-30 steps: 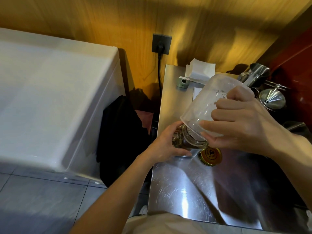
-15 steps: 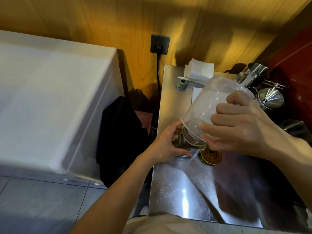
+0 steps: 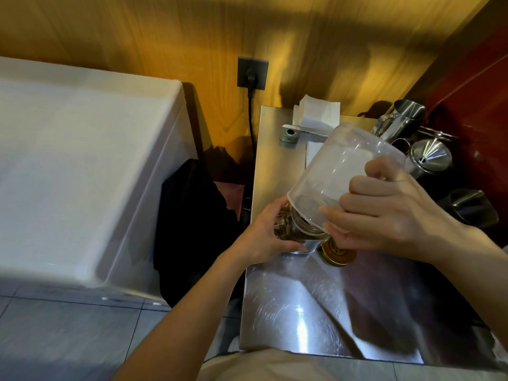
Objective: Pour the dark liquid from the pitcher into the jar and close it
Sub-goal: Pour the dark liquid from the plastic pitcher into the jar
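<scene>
A: Where was the pitcher point(image 3: 341, 171)?
B: Held tipped steeply, nearly upside down, by the right hand point(image 3: 384, 213), rim down over the mouth of the jar point(image 3: 295, 228). Looked clear and about empty.

A: And that hand's grip?
B: Clamped on the pitcher's side, fingers wrapped across the wall, thumb up near the base.

A: The jar?
B: Stood on the steel surface point(image 3: 316, 312) near its left edge, dark liquid inside. Held by the left hand point(image 3: 264, 237), grip wrapped around the glass.

A: The lid point(image 3: 336, 253)?
B: Gold, lay flat on the surface just beside the jar, partly hidden under the right hand. Not on the jar yet.

A: Anything else around?
B: Folded paper point(image 3: 316, 114) and a small grey device point(image 3: 288, 134) at the far end, metal cups point(image 3: 406, 116) and a funnel point(image 3: 430, 156) to the right. White appliance point(image 3: 82, 174) well to the left
</scene>
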